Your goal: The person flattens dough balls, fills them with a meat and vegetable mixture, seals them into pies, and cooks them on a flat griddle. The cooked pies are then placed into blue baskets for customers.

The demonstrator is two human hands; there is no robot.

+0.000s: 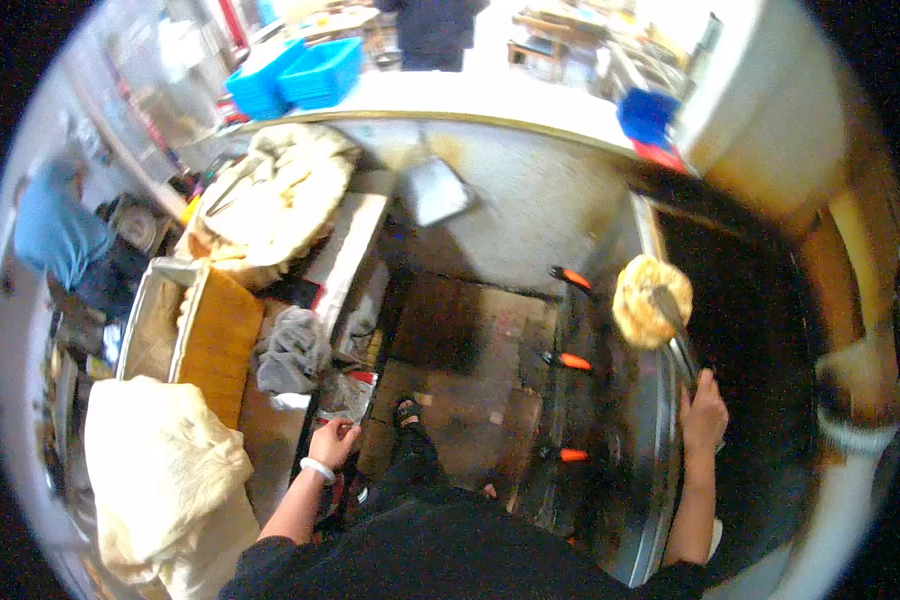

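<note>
My right hand [703, 414] grips metal tongs [673, 319] over the dark top at the right. Caught in the tongs' far end are round golden-brown flatbreads [630, 307], apparently stacked; their exact number is hidden. My left hand [334, 444], with a pale bracelet at the wrist, hangs low beside the left counter's edge. Its fingers are curled near a clear plastic bag [345, 396] with red parts. Whether they touch or pinch the bag is not plain.
Left: a cloth-lined basket [300, 161] with bread, a wooden box [221, 337], cream cloth [161, 465] and grey cloth [294, 351]. Ahead: blue plastic baskets [319, 71] on a white counter and a dustpan [436, 191]. Orange-tipped handles [574, 361] jut from the right-hand unit. People stand ahead and left.
</note>
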